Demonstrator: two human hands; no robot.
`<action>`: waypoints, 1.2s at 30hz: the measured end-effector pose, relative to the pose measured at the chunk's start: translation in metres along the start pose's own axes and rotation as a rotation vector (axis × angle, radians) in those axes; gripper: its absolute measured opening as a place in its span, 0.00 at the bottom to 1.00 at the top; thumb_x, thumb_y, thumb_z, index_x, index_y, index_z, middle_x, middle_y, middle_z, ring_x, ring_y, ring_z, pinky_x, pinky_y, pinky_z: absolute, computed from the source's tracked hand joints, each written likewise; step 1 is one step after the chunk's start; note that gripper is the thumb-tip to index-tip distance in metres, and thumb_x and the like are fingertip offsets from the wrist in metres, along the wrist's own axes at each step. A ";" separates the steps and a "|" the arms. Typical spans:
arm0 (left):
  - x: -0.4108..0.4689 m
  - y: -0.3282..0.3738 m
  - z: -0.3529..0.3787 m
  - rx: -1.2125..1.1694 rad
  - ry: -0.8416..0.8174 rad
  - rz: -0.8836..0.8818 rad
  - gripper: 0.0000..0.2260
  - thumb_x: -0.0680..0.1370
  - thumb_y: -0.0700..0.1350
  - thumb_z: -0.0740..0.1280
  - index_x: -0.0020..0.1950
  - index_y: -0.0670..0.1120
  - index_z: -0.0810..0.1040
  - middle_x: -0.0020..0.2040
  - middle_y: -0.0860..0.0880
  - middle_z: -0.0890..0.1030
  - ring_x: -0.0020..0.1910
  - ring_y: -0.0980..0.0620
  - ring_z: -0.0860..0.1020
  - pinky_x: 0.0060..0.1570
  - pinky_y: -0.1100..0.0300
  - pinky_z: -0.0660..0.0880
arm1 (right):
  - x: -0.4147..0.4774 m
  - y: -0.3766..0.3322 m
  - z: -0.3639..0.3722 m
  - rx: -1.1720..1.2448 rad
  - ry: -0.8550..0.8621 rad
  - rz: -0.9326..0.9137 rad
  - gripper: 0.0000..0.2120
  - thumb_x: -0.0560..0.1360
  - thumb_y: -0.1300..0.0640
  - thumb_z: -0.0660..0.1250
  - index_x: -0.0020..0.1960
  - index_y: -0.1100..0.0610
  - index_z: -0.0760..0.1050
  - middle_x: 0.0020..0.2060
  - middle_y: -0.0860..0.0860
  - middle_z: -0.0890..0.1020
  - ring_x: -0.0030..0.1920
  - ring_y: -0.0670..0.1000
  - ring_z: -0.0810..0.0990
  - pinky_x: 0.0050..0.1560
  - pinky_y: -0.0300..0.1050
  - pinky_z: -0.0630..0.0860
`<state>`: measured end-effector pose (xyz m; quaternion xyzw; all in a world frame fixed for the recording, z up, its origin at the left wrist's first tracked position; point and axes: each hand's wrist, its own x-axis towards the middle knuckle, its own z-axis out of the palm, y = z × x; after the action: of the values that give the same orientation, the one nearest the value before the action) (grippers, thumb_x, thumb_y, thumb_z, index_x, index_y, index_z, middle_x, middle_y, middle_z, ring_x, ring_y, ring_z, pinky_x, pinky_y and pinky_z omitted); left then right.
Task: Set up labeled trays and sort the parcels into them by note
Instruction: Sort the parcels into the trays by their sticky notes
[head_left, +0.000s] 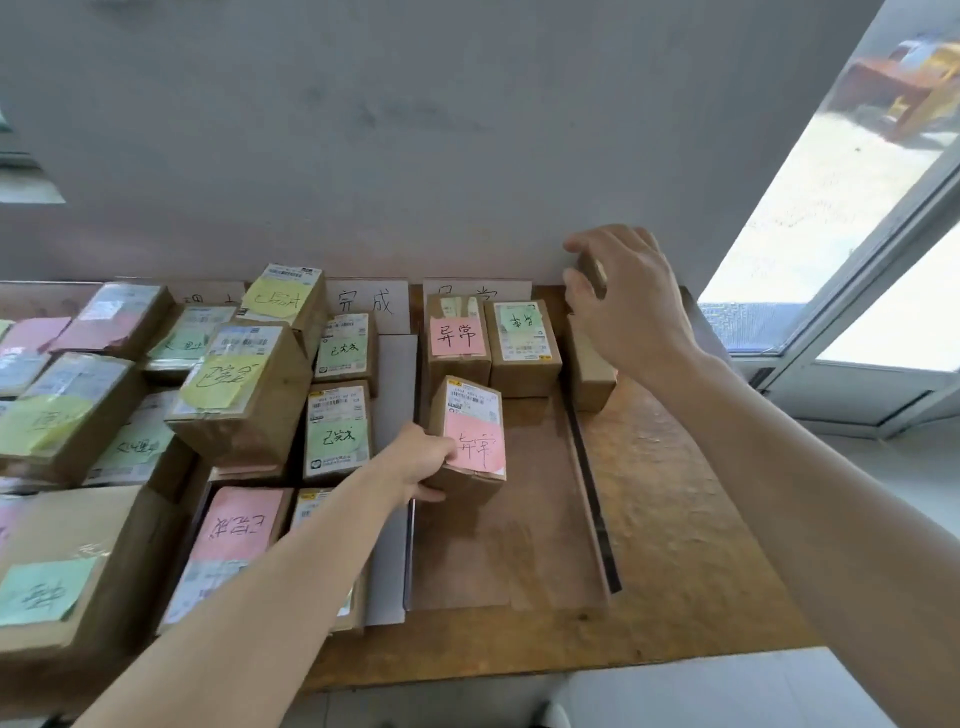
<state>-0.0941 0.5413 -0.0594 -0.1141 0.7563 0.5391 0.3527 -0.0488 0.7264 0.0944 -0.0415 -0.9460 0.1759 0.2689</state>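
The left hand (423, 460) is wrapped around the near left corner of a parcel (470, 434) with a pink note, thumb under the front edge and fingers closed on its side. The parcel stands in the right-hand tray (589, 499), just in front of two more parcels (493, 340) against the tray's far label. To seat it well, I'd slide it straight away from the fingers until it touches that back pair, keeping the note face up and readable. Farther off, the right hand (626, 299) pinches a small box (592, 273) between thumb and curled fingers, held above another brown box (589, 366) that stands just outside the tray's right wall. Its note is hidden.
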 end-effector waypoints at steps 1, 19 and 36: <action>0.006 -0.001 0.008 0.009 0.039 -0.011 0.16 0.77 0.36 0.64 0.62 0.43 0.63 0.58 0.42 0.75 0.52 0.46 0.76 0.52 0.45 0.78 | 0.001 0.014 -0.003 0.014 -0.007 -0.001 0.14 0.77 0.59 0.62 0.62 0.59 0.75 0.60 0.52 0.77 0.64 0.52 0.69 0.63 0.45 0.63; 0.016 0.024 0.049 0.719 0.607 0.233 0.13 0.78 0.40 0.62 0.61 0.39 0.69 0.58 0.40 0.75 0.54 0.42 0.77 0.44 0.55 0.72 | 0.000 0.118 -0.004 0.044 -0.147 0.089 0.14 0.78 0.57 0.62 0.63 0.56 0.74 0.63 0.51 0.76 0.65 0.51 0.68 0.64 0.46 0.65; 0.027 0.128 0.160 0.646 0.337 0.776 0.15 0.78 0.44 0.64 0.63 0.43 0.70 0.60 0.46 0.74 0.54 0.52 0.74 0.50 0.64 0.68 | 0.019 0.209 0.008 0.051 -0.176 0.289 0.16 0.77 0.57 0.62 0.63 0.57 0.74 0.62 0.52 0.76 0.63 0.54 0.71 0.64 0.49 0.67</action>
<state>-0.1186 0.7406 -0.0106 0.2033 0.9165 0.3440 0.0183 -0.0722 0.9229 0.0231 -0.1546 -0.9454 0.2396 0.1580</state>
